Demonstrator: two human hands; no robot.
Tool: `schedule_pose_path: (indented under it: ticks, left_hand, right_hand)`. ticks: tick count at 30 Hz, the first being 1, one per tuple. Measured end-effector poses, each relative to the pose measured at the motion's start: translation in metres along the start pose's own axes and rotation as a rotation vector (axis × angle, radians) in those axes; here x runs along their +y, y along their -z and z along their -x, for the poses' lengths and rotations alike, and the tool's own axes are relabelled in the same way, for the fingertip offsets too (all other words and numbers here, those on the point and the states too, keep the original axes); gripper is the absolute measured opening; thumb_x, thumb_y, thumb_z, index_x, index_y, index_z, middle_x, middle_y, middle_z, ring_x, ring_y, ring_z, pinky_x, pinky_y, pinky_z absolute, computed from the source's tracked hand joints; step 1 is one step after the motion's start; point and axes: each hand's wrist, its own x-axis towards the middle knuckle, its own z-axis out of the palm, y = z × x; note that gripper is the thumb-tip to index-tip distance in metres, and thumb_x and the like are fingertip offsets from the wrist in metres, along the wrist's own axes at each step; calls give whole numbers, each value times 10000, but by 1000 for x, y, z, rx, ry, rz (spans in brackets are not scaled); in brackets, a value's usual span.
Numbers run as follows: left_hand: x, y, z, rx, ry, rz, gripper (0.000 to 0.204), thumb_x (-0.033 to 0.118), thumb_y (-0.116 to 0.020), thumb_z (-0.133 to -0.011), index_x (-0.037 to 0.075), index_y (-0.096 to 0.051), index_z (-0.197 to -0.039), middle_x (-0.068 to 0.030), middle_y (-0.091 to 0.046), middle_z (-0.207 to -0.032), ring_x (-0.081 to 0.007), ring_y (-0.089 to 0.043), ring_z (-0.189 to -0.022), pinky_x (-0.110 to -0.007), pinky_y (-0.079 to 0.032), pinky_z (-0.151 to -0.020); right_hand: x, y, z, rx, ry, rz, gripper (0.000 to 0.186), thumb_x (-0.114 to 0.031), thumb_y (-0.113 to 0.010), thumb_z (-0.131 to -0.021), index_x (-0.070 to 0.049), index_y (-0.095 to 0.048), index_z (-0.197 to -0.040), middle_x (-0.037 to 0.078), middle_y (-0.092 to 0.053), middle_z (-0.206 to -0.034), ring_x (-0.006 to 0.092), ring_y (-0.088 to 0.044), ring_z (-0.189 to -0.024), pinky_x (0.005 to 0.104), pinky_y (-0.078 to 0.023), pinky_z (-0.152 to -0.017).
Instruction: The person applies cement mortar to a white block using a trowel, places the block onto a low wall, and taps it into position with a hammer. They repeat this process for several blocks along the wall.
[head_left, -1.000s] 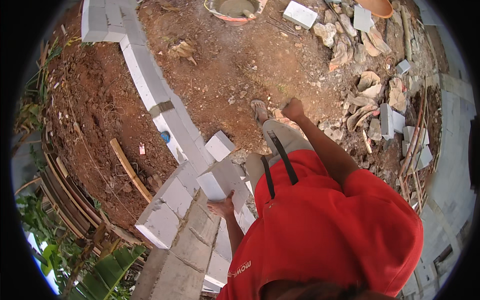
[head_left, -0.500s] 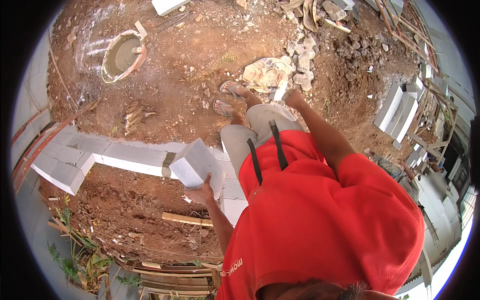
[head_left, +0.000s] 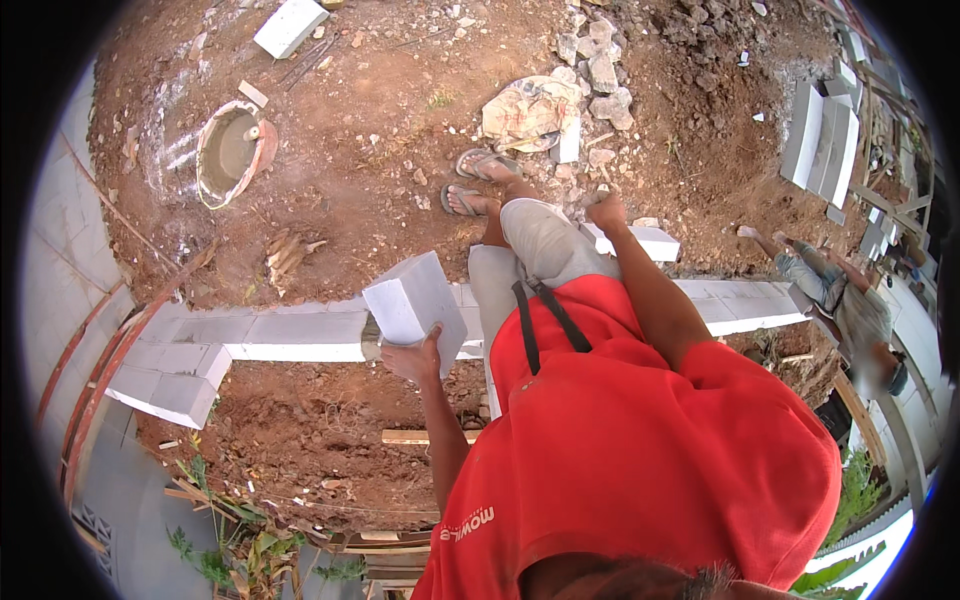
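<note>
In the head view, my left hand grips a pale block, thumb pressed on its face, holding it tilted over the low block wall; I cannot tell whether the two touch. My right hand is curled closed, on the side of the wall where my sandals are, near a white block just beside the wall; whether it holds anything, I cannot tell. On that same side of the wall are a tub of grey mix and a crumpled sack. A co-worker is near the wall's right end.
</note>
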Motion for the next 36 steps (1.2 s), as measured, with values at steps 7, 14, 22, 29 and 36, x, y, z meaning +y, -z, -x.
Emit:
schedule_pose_path:
  ticks: [7,14,22,29,36]
  left_hand:
    - [17,-35,33,-82,44,65,1114,485,-993,-529,-71,-416,-1303,-269,-478,-1263,-460,-443,-1228,-589,-368,-1069]
    - [14,-132,44,-75,130,93,1133,389,-1004,-525,-79,-387,-1352,-250,-471,-1232,-444,-447,-1203,-590,-368,-1034]
    - [23,-190,47,-165,346,209,1181,345,-1000,-558,-64,-325,-1438,-257,-435,-1292,-434,-401,-1252,-589,-353,-1050]
    - [6,-206,56,-183,426,142,1206,401,-993,-580,-81,-293,-1435,-277,-413,-1313,-428,-423,-1257,-567,-367,-1070]
    - [-2,-173,83,-63,548,190,1035,447,-994,-557,-69,-408,-1237,-271,-467,-1230,-457,-432,-1242,-576,-350,-1079]
  right_hand:
    - [-29,-43,-105,115,-72,-36,280,-329,-773,-788,-160,-818,-1006,172,-781,-1038,334,-744,-1025,411,-559,-949]
    - [-56,-135,-259,-54,1,326,523,-319,-694,-794,-154,-713,-1289,194,-718,-1255,363,-674,-1196,440,-522,-1032]
    - [-63,-220,-382,-11,252,895,733,-289,-712,-782,-226,-547,-1493,91,-438,-1606,329,-324,-1524,620,-165,-1247]
    - [-62,-245,-366,-124,354,769,370,-433,-682,-883,-164,-760,-1125,190,-751,-1114,379,-708,-1074,517,-524,-933]
    - [-117,-183,-234,-51,252,566,535,-524,-648,-939,-174,-686,-1342,209,-732,-1166,417,-699,-1056,493,-540,-893]
